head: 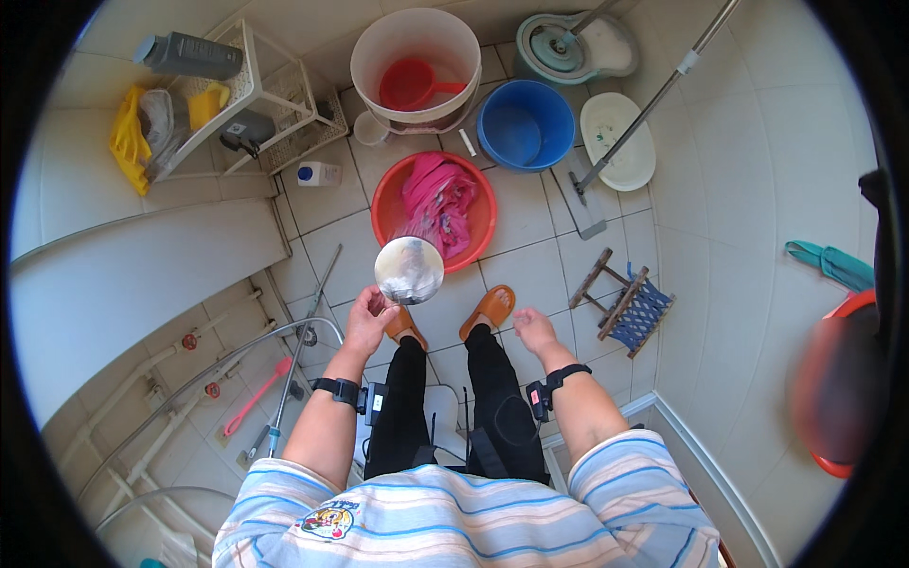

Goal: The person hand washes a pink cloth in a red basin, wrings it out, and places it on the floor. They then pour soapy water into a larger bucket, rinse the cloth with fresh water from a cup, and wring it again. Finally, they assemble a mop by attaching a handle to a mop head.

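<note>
My left hand [368, 319] grips the near edge of a round, shiny metal piece [410, 272] that looks like a shower head; its handle is hidden. Fine streaks like water leave its far edge toward a bright pink cloth [442, 195]. The cloth lies bunched in an orange-red plastic basin [486, 231] on the tiled floor, in front of my feet. Off to the right, my right hand [534, 328] hangs in the air with loosely bent fingers and nothing visible in it. A metal hose [213, 369] arches from the left and passes behind my left forearm.
Behind the basin stand a white bucket [361, 53] with a red dipper [407, 84], a blue bucket [525, 131] and a mop bucket [618, 46]. A squeegee [643, 110] leans across an oval white basin [643, 153]. A folding stool [625, 302] lies right; a plastic rack [256, 92] stands left.
</note>
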A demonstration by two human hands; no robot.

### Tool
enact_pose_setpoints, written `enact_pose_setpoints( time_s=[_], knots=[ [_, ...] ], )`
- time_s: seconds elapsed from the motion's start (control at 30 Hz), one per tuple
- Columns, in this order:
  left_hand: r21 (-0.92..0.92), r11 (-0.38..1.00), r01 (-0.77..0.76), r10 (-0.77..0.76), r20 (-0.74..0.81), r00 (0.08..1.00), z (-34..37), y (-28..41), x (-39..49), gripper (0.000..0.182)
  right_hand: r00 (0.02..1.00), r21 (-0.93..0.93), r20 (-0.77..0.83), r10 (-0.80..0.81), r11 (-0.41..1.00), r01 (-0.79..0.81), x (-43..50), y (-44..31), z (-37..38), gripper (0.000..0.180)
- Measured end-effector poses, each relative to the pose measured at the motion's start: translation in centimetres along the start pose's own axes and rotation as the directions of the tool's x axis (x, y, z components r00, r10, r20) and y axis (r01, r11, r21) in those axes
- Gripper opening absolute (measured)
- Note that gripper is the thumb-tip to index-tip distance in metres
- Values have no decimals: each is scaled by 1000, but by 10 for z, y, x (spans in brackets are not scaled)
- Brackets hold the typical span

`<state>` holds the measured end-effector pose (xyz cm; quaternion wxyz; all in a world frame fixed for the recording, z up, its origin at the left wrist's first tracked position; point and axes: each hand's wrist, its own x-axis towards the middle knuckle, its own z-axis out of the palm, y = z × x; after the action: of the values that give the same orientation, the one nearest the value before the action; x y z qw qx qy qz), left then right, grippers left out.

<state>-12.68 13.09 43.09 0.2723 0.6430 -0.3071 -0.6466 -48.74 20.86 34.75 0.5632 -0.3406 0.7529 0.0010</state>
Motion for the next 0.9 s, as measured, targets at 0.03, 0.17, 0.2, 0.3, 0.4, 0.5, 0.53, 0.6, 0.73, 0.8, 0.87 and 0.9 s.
enact_pose_setpoints(
  time_s=[0.03, 0.17, 0.2, 0.3, 0.4, 0.5, 0.53, 0.6, 0.73, 0.8, 0.87, 0.9],
  knots=[
    [6, 1000, -2, 2, -2, 1000, 0, -2, 1, 29, 999, 8, 22, 31, 999, -31, -3, -1, -2, 27],
    [-51, 998, 27, -27, 3, 1000, 1, -11, 9, 35, 993, 27, 74, 88, 996, -90, -11, -2, 2, 26],
    [-55, 998, 22, -23, -7, 1000, 2, -14, 11, 35, 993, 28, 80, 88, 996, -90, -10, -4, 3, 25],
    [-33, 999, 1, -3, -52, 999, 12, -20, 18, 31, 990, 17, 107, 92, 995, -94, 3, -11, 5, 27],
    [-32, 999, -8, 6, -71, 997, 19, -31, 26, 25, 997, -99, 73, -16, 995, 24, 20, -26, 4, 29],
    [-105, 994, 23, -34, -106, 994, 24, -47, 36, 27, 996, -166, 71, -52, 984, 63, 41, -62, -1, 29],
    [-151, 988, 28, -46, -118, 992, 25, -51, 38, 29, 993, -197, 95, -65, 977, 83, 49, -74, -3, 30],
    [-225, 973, 44, -79, -145, 986, 27, -59, 45, 34, 989, -234, 67, -133, 961, 145, 79, -85, 1, 30],
    [-234, 971, 40, -91, -210, 973, 20, -79, 55, 36, 955, -339, 60, -290, 894, 293, 132, -130, 11, 33],
    [-258, 965, 40, -97, -211, 973, 14, -87, 61, 36, 933, -437, 44, -356, 833, 338, 167, -149, 22, 41],
    [-295, 955, 43, -111, -218, 970, 9, -96, 67, 36, 924, -405, 31, -382, 840, 361, 192, -180, 34, 48],
    [-313, 949, 41, -116, -225, 967, 6, -103, 68, 36, 901, -411, 14, -434, 819, 401, 209, -189, 42, 51]
  ],
)
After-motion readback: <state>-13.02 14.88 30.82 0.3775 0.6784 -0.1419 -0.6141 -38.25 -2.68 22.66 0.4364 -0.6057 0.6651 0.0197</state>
